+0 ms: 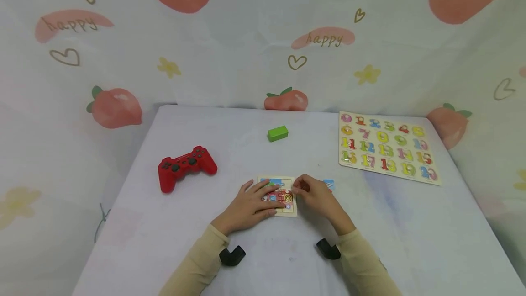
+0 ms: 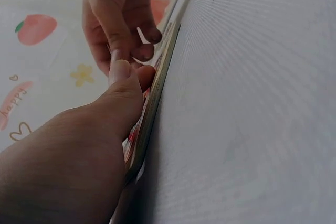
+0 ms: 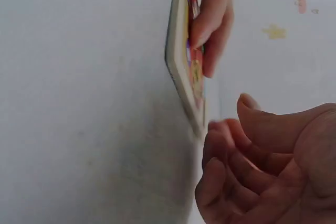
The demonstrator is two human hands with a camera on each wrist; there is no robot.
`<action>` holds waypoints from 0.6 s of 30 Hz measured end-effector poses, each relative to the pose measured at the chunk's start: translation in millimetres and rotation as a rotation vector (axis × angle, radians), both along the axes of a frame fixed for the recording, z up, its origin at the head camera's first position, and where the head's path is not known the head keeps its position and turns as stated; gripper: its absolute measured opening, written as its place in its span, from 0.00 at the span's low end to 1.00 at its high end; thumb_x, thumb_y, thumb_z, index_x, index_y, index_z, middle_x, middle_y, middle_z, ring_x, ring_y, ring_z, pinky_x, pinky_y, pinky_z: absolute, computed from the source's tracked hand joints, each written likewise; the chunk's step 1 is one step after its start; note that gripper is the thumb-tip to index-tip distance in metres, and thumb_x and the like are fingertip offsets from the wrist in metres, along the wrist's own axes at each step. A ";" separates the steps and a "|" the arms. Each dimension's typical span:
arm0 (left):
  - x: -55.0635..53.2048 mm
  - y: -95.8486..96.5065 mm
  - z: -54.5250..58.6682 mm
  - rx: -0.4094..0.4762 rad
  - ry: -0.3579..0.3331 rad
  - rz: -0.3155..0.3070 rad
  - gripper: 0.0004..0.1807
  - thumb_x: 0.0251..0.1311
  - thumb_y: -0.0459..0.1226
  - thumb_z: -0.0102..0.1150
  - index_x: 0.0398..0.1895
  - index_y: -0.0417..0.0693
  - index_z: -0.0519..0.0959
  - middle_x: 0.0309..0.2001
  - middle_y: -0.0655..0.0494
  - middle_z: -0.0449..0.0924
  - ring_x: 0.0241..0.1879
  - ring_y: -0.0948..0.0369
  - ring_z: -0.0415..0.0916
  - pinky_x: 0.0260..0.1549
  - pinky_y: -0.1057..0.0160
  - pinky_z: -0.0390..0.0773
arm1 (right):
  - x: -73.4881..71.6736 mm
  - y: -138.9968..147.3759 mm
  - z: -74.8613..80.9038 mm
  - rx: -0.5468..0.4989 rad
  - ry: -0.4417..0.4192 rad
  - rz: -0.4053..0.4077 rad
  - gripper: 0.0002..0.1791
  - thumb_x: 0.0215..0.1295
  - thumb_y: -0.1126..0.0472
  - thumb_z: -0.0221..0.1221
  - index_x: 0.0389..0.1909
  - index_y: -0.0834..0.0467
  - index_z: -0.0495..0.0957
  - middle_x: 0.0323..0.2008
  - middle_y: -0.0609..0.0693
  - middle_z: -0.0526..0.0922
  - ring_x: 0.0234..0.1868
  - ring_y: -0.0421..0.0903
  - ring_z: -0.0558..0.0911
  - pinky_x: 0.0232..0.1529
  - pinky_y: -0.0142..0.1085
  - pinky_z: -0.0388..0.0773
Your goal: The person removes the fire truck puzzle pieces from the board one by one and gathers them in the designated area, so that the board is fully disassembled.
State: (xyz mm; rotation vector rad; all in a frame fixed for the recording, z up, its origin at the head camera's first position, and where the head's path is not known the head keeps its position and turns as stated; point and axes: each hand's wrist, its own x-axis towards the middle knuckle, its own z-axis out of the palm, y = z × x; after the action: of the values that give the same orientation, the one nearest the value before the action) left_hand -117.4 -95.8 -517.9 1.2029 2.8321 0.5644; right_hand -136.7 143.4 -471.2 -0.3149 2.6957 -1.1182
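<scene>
A small jigsaw puzzle board [image 1: 290, 211] with a pale frame and a colourful picture, mostly red and blue, lies on the table. My left hand [image 1: 249, 205] rests on it from the left, fingers spread and fairly straight across the picture. In the left wrist view its thumb [image 2: 122, 74] is above the board's edge. At the board's right edge is my right hand [image 1: 315, 195], fingers bent. The right wrist view shows a gap between thumb and fingers, with nothing visible in it. Behind this hand lies a partly hidden blue puzzle piece [image 1: 329, 183].
A red game controller [image 1: 187, 166] lies to the left. Farther back is a green block [image 1: 277, 133]. A number puzzle board [image 1: 386, 150] lies at the back right. Black curved pieces [image 1: 232, 256] sit at both wrists. A printed cloth [image 1: 230, 58] hangs behind the table.
</scene>
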 end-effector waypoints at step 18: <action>-0.1 -1.7 0.0 -0.038 -0.052 0.012 0.20 0.70 0.59 0.38 0.64 0.86 0.64 0.74 0.68 0.53 0.75 0.59 0.42 0.67 0.41 0.46 | -10.7 -11.0 0.1 0.024 -0.077 0.034 0.03 0.62 0.62 0.62 0.32 0.57 0.77 0.28 0.47 0.77 0.30 0.42 0.72 0.32 0.35 0.69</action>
State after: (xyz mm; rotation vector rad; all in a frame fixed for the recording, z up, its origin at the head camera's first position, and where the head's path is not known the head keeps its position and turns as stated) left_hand -117.5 -97.5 -517.9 1.1484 2.7960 0.5318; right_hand -147.4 132.3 -471.2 -0.3063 2.6243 -1.0657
